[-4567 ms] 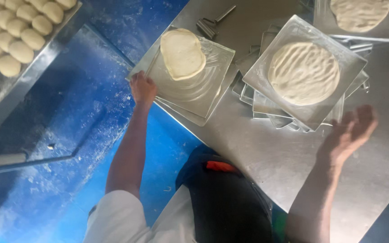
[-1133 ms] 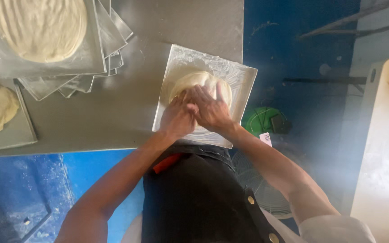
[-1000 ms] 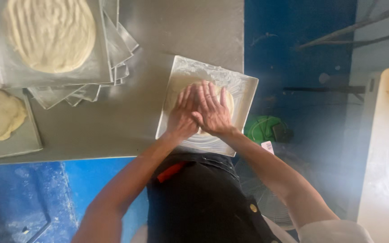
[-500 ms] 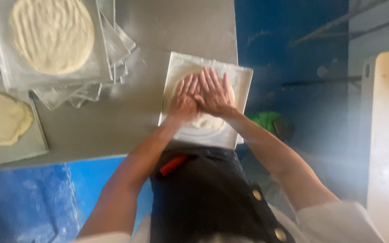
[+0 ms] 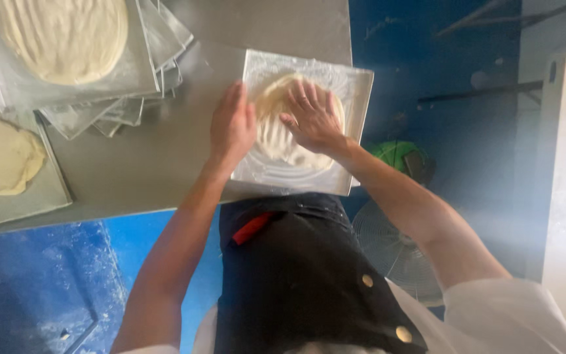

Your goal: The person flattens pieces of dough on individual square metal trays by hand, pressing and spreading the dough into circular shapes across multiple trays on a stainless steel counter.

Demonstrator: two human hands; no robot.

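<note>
Dough (image 5: 276, 141) lies flattened on a square tray (image 5: 355, 88) at the steel table's (image 5: 152, 164) near edge. Left hand (image 5: 232, 128) rests fingers together at its left rim; right hand (image 5: 312, 118) presses it, fingers spread. Bare tabletop left; blue floor (image 5: 34, 288) below.

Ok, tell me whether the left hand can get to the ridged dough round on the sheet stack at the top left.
Probably yes. The left hand rests at the tray's edge, and only bare steel table lies between it and the ridged dough round; nothing blocks it.
</note>
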